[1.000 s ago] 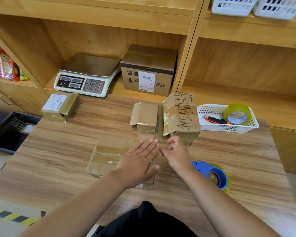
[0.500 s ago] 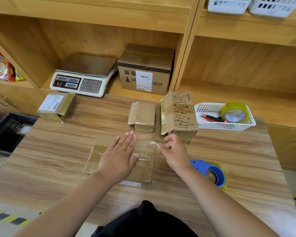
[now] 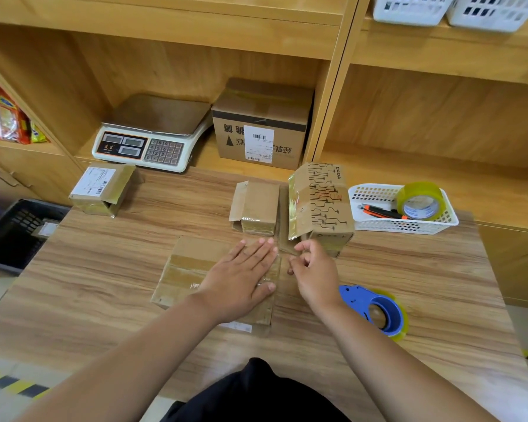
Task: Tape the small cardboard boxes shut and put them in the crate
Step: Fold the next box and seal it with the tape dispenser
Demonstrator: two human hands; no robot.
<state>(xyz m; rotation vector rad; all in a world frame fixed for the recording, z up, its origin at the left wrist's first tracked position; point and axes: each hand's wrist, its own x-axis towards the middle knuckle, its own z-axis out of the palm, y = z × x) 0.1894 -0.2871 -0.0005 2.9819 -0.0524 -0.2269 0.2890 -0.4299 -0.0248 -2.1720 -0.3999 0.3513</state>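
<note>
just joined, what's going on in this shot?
A person is taping a flat cardboard box on the table. The left hand presses flat on it, holding clear tape down; the right hand is at the box's right edge, fingers curled, apparently pinching the tape end. The tape dispenser lies by the right wrist. Three more small boxes wait behind; the crate is on the floor, left.

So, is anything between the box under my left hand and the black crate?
Nothing visible does. Bare table runs from the box under the left hand to the crate beside the table's left edge; the labelled box sits farther back, off that path.
</note>
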